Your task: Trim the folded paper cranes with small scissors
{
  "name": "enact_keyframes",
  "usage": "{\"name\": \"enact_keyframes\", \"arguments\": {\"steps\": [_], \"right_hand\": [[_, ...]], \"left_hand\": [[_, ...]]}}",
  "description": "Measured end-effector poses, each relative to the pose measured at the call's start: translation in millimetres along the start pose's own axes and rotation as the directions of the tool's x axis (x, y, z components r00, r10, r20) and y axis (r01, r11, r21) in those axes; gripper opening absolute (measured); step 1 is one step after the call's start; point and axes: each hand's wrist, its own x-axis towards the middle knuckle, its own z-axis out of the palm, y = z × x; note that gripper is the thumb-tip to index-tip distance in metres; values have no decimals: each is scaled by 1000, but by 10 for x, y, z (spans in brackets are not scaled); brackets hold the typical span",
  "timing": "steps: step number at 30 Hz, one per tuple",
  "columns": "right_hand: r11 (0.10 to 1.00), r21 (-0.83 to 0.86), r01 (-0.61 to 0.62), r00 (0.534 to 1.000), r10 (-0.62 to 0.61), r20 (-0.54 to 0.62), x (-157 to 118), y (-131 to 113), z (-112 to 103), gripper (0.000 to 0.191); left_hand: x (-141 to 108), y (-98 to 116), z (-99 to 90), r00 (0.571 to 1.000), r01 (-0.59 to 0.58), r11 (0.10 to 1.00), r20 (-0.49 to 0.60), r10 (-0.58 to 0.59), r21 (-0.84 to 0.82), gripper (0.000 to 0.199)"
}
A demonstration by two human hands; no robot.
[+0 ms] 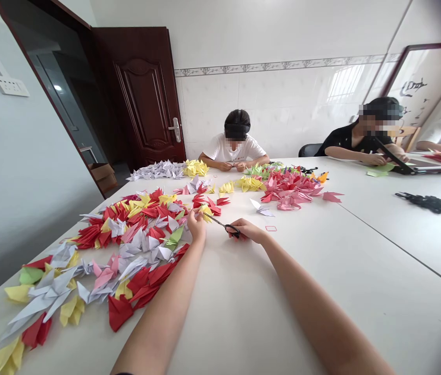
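My left hand (197, 224) has its fingers closed on a yellow folded paper piece (206, 212) near the middle of the table. From the right, my right hand (242, 229) grips the black handles of a pair of scissors (220, 223). The scissors' blades point left and reach the yellow piece at my left fingertips. Left of my left hand lies a big heap of folded paper pieces (138, 237) in red, white, yellow, pink and green. A white folded piece (262, 208) rests beyond my right hand.
Pink and red folded papers (291, 187) lie farther back, with white ones (158, 170) at the back left. A person (237, 148) sits opposite; another (355, 140) uses a paper cutter (416, 167). Black strands (437, 204) lie at the right.
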Motion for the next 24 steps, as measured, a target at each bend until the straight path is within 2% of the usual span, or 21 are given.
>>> {"name": "enact_keyframes", "arguments": {"steps": [3, 6, 12, 20, 24], "right_hand": [[1000, 5, -15, 998, 15, 56, -5, -28, 21, 53], [1000, 5, -16, 997, 16, 75, -4, -34, 32, 55], [1000, 18, -4, 999, 3, 44, -2, -16, 34, 54], [1000, 14, -10, 1000, 10, -3, 21, 5, 44, 55], [1000, 15, -15, 1000, 15, -15, 31, 11, 47, 55]], "left_hand": [[-4, 22, -10, 998, 42, 999, -36, -43, -28, 7], [-10, 39, -13, 996, 82, 995, -21, -83, -65, 4], [-8, -4, -4, 989, 139, 982, -37, -144, -128, 7], [20, -61, 17, 994, 110, 980, -11, -113, -164, 10], [9, -27, 22, 990, 141, 969, -2, -144, -201, 13]]}}
